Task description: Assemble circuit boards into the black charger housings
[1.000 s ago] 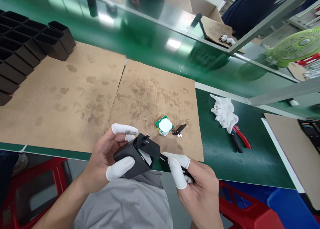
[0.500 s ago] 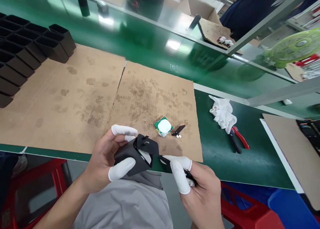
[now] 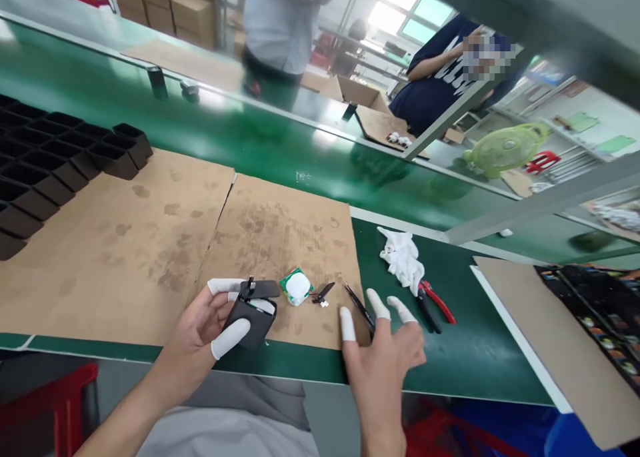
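Observation:
My left hand (image 3: 207,330) grips a black plastic case (image 3: 254,322), thumb on the near side and fingers behind. Its black end cap (image 3: 260,288) sits tilted over the opening, and something white shows inside. My right hand (image 3: 383,344) has its fingers spread, with white covers on the fingertips. Close by its fingers, a slim black tool with a pointed tip, probably tweezers (image 3: 358,305), lies on the cardboard. Between the hands lie a green circuit board with a white round pad (image 3: 298,287) and a small black part on wires (image 3: 325,292).
Stained cardboard (image 3: 165,244) covers much of the green bench. Several black cases (image 3: 65,157) stand at the left. Pliers with red and black handles (image 3: 434,305) and a white cloth (image 3: 401,257) lie at the right. A metal frame post (image 3: 530,200) crosses beyond; two people stand across the bench.
My right hand has let go of the slim black tool, now on the cardboard, and opened. My left hand still holds the case, now turned more upright. The view has tilted up.

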### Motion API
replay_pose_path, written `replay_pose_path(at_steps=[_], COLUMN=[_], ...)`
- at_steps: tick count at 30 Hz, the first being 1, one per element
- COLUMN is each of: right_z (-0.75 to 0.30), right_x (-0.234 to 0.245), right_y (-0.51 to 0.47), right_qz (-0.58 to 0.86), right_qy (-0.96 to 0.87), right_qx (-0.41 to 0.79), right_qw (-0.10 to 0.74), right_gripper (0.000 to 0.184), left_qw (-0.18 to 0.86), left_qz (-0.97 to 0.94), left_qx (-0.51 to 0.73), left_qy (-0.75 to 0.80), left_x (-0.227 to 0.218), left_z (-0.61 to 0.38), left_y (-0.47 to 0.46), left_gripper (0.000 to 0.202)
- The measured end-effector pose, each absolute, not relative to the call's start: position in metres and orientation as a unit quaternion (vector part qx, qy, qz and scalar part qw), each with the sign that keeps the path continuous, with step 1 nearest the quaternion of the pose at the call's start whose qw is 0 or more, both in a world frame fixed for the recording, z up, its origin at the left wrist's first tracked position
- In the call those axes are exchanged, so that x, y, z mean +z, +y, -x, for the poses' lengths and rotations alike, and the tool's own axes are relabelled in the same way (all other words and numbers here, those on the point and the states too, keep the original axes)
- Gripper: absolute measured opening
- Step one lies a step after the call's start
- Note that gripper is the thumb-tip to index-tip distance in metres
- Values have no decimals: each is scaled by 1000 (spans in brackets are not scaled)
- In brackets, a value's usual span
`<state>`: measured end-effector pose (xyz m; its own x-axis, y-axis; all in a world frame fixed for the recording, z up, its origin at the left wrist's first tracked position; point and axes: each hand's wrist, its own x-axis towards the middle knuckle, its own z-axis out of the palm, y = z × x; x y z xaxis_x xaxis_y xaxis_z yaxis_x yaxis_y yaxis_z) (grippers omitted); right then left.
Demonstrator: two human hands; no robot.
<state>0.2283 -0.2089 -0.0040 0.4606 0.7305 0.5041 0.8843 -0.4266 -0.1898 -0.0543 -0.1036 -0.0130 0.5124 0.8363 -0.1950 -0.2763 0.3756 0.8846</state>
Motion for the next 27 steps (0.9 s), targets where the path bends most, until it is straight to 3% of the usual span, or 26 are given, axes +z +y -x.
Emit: replay_pose_path(at_steps=[1, 3, 7, 15, 24, 27], right_z=[-216, -187, -143, -139, -148, -150], right_x=[-3, 1, 5, 6, 6, -2], right_y=[-210, -211, -199, -166, -141, -131], right_qz=[807, 731, 607, 526, 510, 482], right_qy=[-508, -587, -632, -653, -707, -716], right_qx=[-162, -27, 131, 160, 88, -4], right_qw=[254, 346, 463, 521, 483, 505], right_gripper=[54, 34, 44, 22, 21, 16], left_qw=[762, 760, 747, 758, 717, 651], left_qz=[-425, -426, -432, -434, -428, -438], left_qx=[356, 355, 367, 385, 445, 497], left_qy=[335, 338, 346, 298, 325, 372], left_x=[-14, -16, -21, -28, -32, -41], left_z=[53, 49, 44, 46, 26, 19], left_y=[-104, -105, -108, -104, -95, -98], left_gripper=[51, 56, 64, 56, 69, 74])
